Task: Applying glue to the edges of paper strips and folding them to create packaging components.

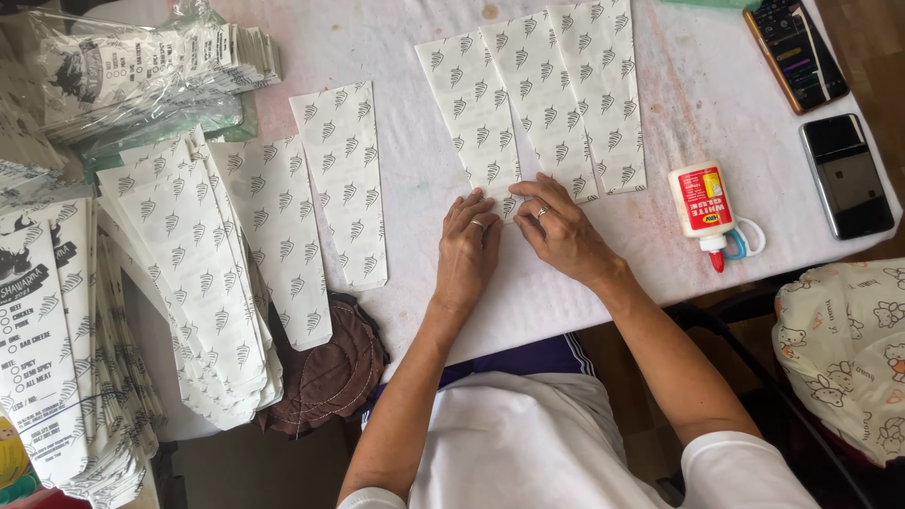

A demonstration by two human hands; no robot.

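Three long white paper sleeves printed with grey leaf marks lie fanned out on the white table (415,179); the leftmost paper sleeve (471,104) ends under my hands. My left hand (468,250) lies flat with its fingers pressing the lower end of that sleeve. My right hand (561,231) presses the same folded end from the right, fingertips touching the paper. Both hands wear a ring. Neither hand lifts anything.
A white glue bottle with a red tip (705,209) lies right of my hands. Two phones (846,174) (797,52) sit at the right edge. Two loose sleeves (344,179) and a big stack (189,283) lie left, with printed bags (42,330) and a brown cloth (330,368).
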